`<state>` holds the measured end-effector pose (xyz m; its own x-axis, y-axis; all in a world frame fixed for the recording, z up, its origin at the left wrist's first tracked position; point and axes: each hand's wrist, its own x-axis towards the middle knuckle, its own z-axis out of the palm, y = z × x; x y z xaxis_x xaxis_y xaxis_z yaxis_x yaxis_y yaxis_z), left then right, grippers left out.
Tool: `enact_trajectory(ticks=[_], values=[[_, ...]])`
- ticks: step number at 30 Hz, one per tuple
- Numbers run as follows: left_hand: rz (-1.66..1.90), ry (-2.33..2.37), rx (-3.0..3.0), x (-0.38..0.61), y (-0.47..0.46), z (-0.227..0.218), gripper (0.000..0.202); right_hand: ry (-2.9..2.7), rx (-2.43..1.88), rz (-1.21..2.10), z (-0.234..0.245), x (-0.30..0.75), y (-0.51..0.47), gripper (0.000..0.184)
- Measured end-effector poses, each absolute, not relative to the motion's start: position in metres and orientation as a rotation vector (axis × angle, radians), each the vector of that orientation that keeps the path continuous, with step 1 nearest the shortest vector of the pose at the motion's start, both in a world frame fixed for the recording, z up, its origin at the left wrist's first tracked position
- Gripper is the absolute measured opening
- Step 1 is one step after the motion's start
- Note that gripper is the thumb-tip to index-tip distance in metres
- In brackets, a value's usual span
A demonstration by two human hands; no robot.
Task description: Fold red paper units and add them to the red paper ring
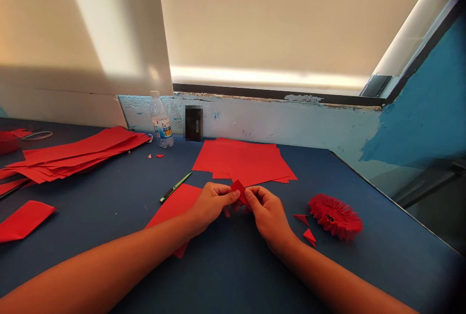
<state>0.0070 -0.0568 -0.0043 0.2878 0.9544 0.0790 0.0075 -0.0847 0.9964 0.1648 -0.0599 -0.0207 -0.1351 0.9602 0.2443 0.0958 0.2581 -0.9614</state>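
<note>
Between both hands, just above the blue table, is a small folded piece of red paper (239, 190). My left hand (215, 202) pinches its left side with thumb and fingers. On its right side, my right hand (267, 212) grips it the same way. Under my left forearm lies a red paper sheet (178, 207), partly hidden. A green and black utility knife (175, 187) rests at that sheet's upper left edge. Right of my right hand are small folded red triangles (309, 237) and a round, pleated red paper piece (335, 217).
A stack of red sheets (243, 158) lies behind my hands. Far left, longer red sheets (83, 151) are piled near a roll of tape (38, 135) and a folded red paper (26, 220). A plastic bottle (162, 122) stands by the wall. The table edge (393, 200) runs along the right.
</note>
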Motion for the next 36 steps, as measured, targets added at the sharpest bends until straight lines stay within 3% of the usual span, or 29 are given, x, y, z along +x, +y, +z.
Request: enact_trajectory(ticks=[10, 17, 25, 36], values=[[1.146, 1.092, 1.315, 0.006, -0.056, -0.004, 0.014, -1.585, -1.102, 0.985, -0.015, 0.168, -0.059, 0.026], [1.126, 1.013, 1.284, 0.004, -0.053, -0.008, 0.02, -1.543, -1.025, 1.041, -0.02, 0.17, -0.056, 0.024], [1.104, 1.053, 1.216, 0.004, -0.054, -0.003, 0.02, -1.414, -1.064, 1.081, -0.019, 0.169, -0.056, 0.034], [1.325, 1.001, 0.904, 0.005, -0.049, -0.008, 0.021, -1.216, -1.071, 1.133, -0.022, 0.169, -0.048, 0.045]])
